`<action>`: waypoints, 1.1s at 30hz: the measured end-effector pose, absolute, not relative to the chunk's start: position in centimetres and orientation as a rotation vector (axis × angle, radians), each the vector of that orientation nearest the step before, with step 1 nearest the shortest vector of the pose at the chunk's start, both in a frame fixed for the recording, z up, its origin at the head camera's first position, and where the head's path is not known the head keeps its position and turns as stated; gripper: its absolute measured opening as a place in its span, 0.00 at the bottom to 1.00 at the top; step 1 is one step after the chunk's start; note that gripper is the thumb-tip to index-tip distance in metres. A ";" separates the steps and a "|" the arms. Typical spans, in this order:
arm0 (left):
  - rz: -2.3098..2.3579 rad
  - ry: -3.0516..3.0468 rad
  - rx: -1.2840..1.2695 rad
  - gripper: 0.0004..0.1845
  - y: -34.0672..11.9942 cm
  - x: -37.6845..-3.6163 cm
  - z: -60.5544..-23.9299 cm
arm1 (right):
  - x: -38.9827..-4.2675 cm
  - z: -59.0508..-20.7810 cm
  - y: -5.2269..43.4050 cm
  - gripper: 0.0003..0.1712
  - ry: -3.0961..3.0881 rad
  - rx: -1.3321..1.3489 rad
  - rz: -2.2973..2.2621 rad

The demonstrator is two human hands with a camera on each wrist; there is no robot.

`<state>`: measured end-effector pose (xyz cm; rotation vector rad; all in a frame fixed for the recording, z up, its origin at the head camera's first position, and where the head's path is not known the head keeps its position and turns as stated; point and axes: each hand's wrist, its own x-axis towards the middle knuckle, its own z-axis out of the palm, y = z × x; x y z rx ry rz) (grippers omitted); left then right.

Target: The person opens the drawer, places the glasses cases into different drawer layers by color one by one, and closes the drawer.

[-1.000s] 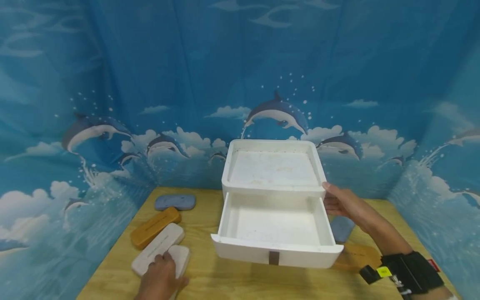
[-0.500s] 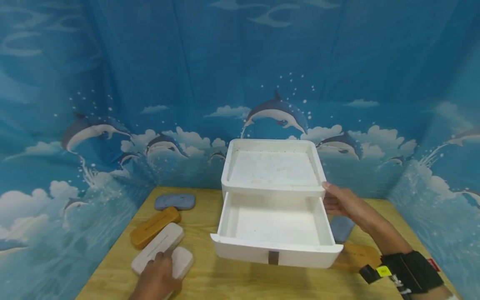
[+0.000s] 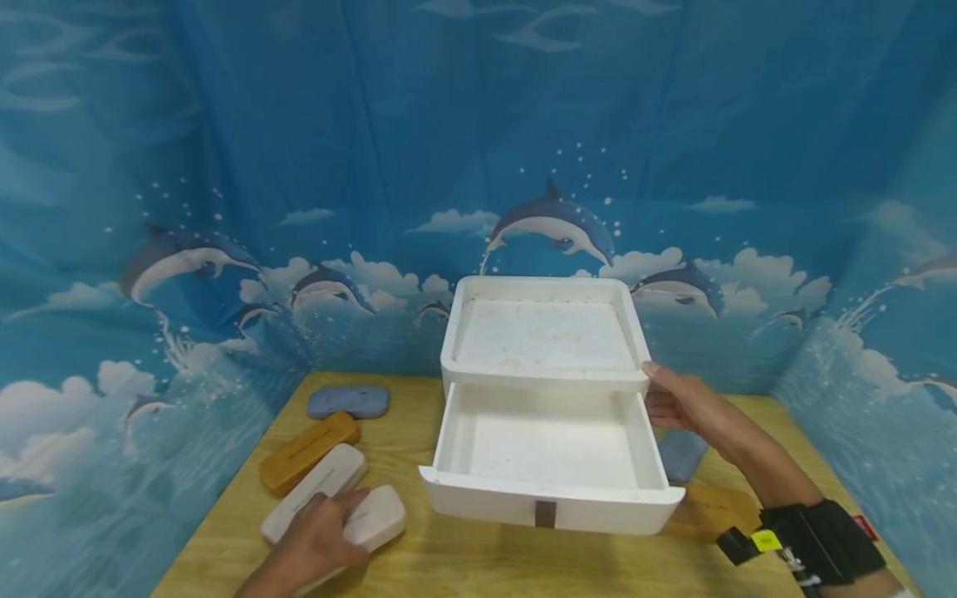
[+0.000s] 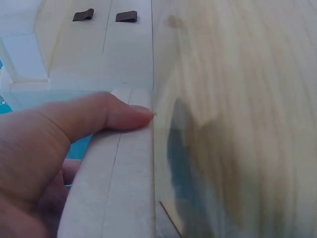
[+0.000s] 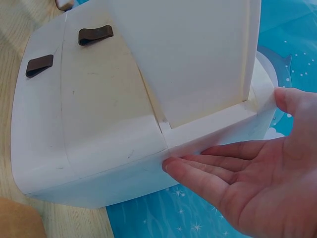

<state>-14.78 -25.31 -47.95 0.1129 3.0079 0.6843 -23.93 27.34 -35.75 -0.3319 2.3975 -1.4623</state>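
My left hand (image 3: 317, 536) pinches a whitish glasses case (image 3: 377, 517) at the table's front left. In the left wrist view the thumb (image 4: 131, 117) presses one side of the seamed case, with the other fingers mostly hidden behind it. A second whitish case (image 3: 332, 473) lies just behind. A white drawer unit (image 3: 542, 372) stands at the middle, its upper drawer (image 3: 486, 502) pulled out with nothing inside. My right hand (image 3: 691, 407) steadies the unit's right side, thumb at the top edge. In the right wrist view its fingers (image 5: 198, 181) are fairly straight against the side wall.
Left of the unit lie an orange case (image 3: 310, 453) and a blue-grey case (image 3: 348, 402). Another blue-grey case (image 3: 682, 455) and an orange case (image 3: 714, 509), partly hidden, lie on its right. A dolphin-print curtain (image 3: 374, 208) surrounds the wooden table (image 3: 419, 565).
The whitish glasses case in my left hand has moved right, away from the case behind it, and its near end has turned. My right hand and the drawer unit have stayed put.
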 end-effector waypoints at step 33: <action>0.785 2.862 0.403 0.48 -25.4 -16.1 -37.0 | -23.9 -35.8 26.9 0.47 2.434 -0.262 -1.457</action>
